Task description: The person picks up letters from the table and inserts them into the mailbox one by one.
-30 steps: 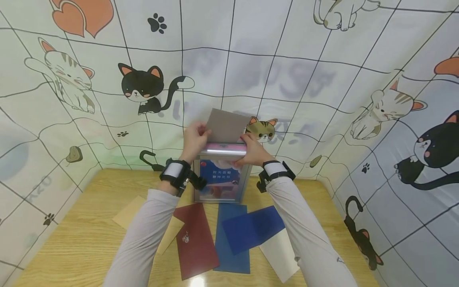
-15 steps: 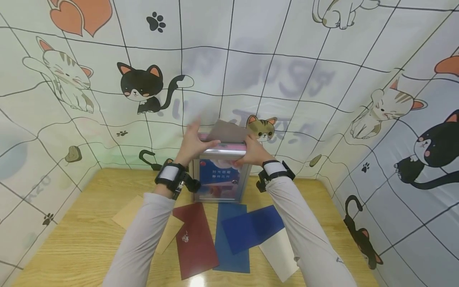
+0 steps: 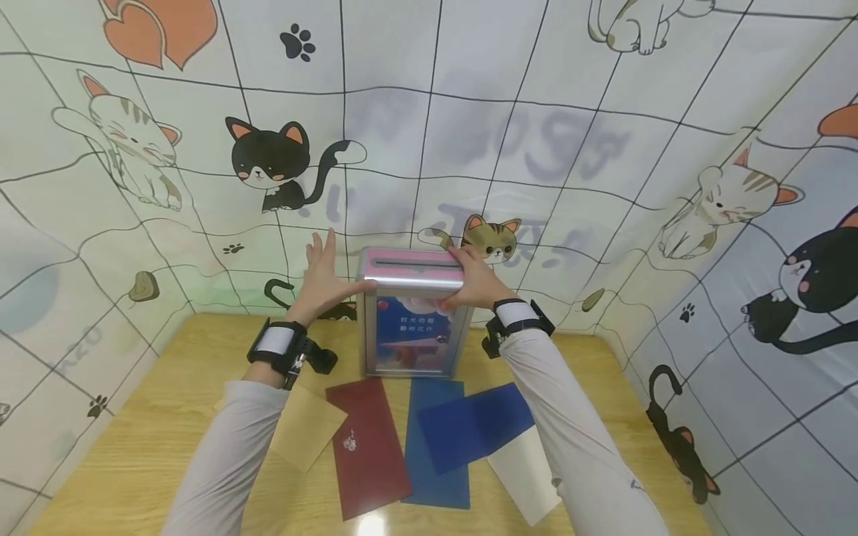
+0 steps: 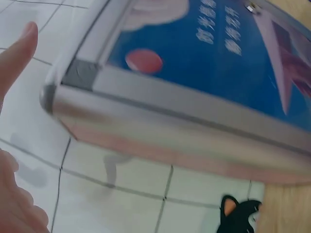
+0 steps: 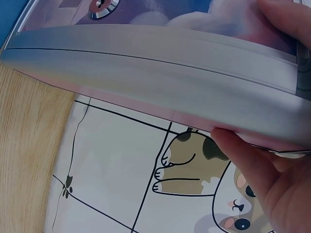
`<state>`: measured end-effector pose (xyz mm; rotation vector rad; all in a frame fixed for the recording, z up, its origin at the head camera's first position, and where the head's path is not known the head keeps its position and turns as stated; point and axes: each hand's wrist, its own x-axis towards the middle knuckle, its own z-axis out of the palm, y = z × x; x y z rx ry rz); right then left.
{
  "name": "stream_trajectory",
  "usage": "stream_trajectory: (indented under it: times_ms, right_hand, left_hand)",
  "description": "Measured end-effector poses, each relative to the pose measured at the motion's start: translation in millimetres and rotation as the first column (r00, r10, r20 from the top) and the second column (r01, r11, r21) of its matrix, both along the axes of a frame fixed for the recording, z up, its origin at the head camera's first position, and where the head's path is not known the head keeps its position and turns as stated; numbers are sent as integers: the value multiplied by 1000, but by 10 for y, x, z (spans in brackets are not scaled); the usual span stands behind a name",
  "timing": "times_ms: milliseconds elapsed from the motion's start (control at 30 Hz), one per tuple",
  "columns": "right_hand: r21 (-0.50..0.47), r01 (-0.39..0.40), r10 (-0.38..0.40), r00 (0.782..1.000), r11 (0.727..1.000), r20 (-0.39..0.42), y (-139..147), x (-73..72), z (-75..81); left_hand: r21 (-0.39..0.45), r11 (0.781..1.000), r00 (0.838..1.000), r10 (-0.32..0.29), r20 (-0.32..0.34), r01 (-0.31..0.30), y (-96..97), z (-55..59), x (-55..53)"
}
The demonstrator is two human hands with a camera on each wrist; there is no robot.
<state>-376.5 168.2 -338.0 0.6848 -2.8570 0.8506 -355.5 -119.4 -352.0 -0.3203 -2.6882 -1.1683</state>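
A slotted letter box [image 3: 413, 335] with a silver frame, pink top and blue printed front stands upright at the back of the table. My right hand [image 3: 474, 280] grips its upper right corner, thumb on the front and fingers over the top and side. In the right wrist view the fingers [image 5: 248, 170] press the pink side, and a keyhole lock [image 5: 103, 6] shows on the front. On the other side my left hand [image 3: 325, 279] is spread beside the upper left corner, its thumb tip right at the top edge. Nothing sticks out of the slot [image 3: 409, 262].
Several envelopes lie in front of the box: a tan one [image 3: 308, 428], a dark red one [image 3: 369, 461], a medium blue one [image 3: 436, 484], a dark blue one [image 3: 472, 428] and a cream one [image 3: 526, 476]. A cat-printed curtain [image 3: 402, 134] hangs behind the wooden table [image 3: 167, 424].
The grey-brown envelope has gone down through the slot and out of sight. My left hand has let go of it, spread its fingers and moved left. My right hand stays on the box.
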Motion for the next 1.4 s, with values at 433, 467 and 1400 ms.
stream_trajectory:
  times_ms: [433, 467, 1400]
  right_hand:
    - [-7, -6, 6, 1000, 1000, 4, -24, 4, -39]
    - [-4, -6, 6, 1000, 1000, 4, -28, 6, -41]
    - [12, -4, 4, 1000, 1000, -10, 6, -16, -13]
  left_hand:
    - [-59, 998, 998, 37, 46, -34, -521, -443, 162]
    - [-62, 997, 998, 38, 55, -35, -564, -489, 180]
    - [-69, 997, 969, 53, 241, -38, -1086, -1455, 618]
